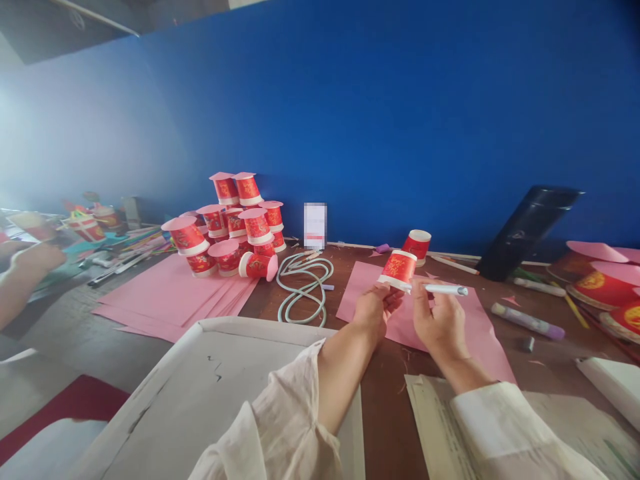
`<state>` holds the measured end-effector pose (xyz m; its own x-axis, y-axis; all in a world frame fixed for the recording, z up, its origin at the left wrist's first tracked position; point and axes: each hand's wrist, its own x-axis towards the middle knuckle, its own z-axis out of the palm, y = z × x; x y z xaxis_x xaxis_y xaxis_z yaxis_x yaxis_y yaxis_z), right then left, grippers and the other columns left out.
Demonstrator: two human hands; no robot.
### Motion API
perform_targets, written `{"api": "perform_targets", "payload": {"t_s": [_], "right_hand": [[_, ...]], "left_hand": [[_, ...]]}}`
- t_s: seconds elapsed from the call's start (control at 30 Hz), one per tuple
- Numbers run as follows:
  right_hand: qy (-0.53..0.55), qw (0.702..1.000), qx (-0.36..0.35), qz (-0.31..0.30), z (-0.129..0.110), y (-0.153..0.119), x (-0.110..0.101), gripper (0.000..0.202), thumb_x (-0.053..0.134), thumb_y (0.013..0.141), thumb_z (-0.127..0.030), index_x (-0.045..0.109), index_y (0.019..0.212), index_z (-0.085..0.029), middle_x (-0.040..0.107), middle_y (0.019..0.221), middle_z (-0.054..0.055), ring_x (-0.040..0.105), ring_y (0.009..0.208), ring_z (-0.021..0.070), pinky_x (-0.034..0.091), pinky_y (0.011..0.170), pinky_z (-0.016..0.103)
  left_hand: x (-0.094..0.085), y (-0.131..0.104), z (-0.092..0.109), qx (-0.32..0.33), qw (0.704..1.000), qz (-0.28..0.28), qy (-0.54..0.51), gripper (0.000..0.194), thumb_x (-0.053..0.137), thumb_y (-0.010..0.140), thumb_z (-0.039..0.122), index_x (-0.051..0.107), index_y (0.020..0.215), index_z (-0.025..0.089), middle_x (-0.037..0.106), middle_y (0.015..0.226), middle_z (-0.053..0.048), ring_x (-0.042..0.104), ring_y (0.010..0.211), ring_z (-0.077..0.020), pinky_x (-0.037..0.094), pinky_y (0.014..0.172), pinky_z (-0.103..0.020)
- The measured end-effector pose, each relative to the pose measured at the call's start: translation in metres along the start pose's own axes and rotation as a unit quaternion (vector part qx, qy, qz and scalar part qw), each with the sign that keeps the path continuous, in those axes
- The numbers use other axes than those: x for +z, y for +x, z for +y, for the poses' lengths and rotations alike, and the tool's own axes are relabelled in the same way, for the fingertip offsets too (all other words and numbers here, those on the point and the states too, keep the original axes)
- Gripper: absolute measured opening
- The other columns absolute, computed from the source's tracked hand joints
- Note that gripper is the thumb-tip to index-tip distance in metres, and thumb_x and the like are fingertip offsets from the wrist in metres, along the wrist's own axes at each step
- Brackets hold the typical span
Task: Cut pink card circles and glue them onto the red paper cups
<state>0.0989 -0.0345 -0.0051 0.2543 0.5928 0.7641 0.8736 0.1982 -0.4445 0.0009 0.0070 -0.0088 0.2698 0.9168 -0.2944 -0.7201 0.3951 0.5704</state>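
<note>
A red paper cup with gold print [399,268] is tilted above a sheet of pink paper [463,320]. My left hand [373,310] is closed on the cup at its lower white rim, the fingertips partly hidden beneath it. Between the fingers of my right hand [440,327] is a white pen [445,289], lying nearly level with one end against the cup's lower edge. Just behind stands another red paper cup [418,247], which neither hand touches.
Red cups with pink paper discs [225,257] are stacked left, beside pink sheets [165,297]. A coiled cable [305,287] joins a phone [315,225]. A black bottle [525,230] leans right, near a glue stick [527,321]. Another person's hand [37,263] shows far left.
</note>
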Motion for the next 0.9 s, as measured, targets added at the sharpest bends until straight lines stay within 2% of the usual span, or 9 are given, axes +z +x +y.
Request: {"api": "perform_targets", "payload": {"t_s": [0.2, 0.33, 0.5, 0.73, 0.9], "right_hand": [[0.015, 0.999, 0.022, 0.034, 0.0007, 0.0008, -0.0033, 0.033, 0.042, 0.094, -0.041, 0.066, 0.097, -0.019, 0.07, 0.101, 0.014, 0.064, 0.093, 0.028, 0.047, 0.078, 0.041], [0.016, 0.999, 0.03, 0.021, 0.0017, 0.001, -0.0033, 0.032, 0.043, 0.094, -0.042, 0.066, 0.096, -0.019, 0.071, 0.098, 0.013, 0.064, 0.091, 0.028, 0.048, 0.076, 0.04], [0.017, 1.0, -0.004, 0.0, -0.0012, 0.0007, -0.0012, 0.031, 0.044, 0.093, -0.039, 0.066, 0.095, -0.018, 0.071, 0.098, 0.013, 0.065, 0.091, 0.027, 0.048, 0.077, 0.039], [-0.009, 1.0, 0.016, 0.001, 0.0047, 0.0007, -0.0011, 0.032, 0.044, 0.093, -0.041, 0.066, 0.094, -0.018, 0.07, 0.1, 0.014, 0.065, 0.086, 0.0266, 0.047, 0.074, 0.039], [0.0, 1.0, 0.007, 0.008, 0.0009, 0.0009, -0.002, 0.029, 0.044, 0.093, -0.039, 0.066, 0.095, -0.019, 0.07, 0.101, 0.013, 0.064, 0.091, 0.0273, 0.047, 0.076, 0.039]], "left_hand": [[0.0005, -0.0012, 0.0025, -0.007, 0.999, 0.018, -0.039, 0.009, 0.055, 0.083, 0.012, 0.063, 0.082, 0.009, 0.066, 0.078, -0.009, 0.065, 0.069, -0.0139, 0.053, 0.076, -0.028], [0.0013, -0.0012, 0.0043, -0.012, 0.999, 0.018, -0.038, 0.009, 0.054, 0.084, 0.011, 0.063, 0.08, 0.01, 0.065, 0.077, -0.009, 0.064, 0.068, -0.014, 0.053, 0.078, -0.029], [0.0017, -0.0014, 0.004, -0.01, 0.999, 0.004, -0.033, 0.009, 0.055, 0.083, 0.011, 0.063, 0.08, 0.009, 0.066, 0.078, -0.01, 0.065, 0.068, -0.0144, 0.052, 0.081, -0.031], [0.0042, -0.0041, 0.0061, -0.014, 0.999, 0.014, -0.033, 0.011, 0.053, 0.084, 0.01, 0.062, 0.077, 0.009, 0.065, 0.074, -0.008, 0.063, 0.063, -0.0131, 0.052, 0.077, -0.03], [0.005, -0.0063, 0.0072, -0.018, 0.999, 0.014, -0.034, 0.01, 0.055, 0.083, 0.01, 0.062, 0.076, 0.01, 0.064, 0.072, -0.007, 0.062, 0.062, -0.0128, 0.052, 0.077, -0.03]]}}
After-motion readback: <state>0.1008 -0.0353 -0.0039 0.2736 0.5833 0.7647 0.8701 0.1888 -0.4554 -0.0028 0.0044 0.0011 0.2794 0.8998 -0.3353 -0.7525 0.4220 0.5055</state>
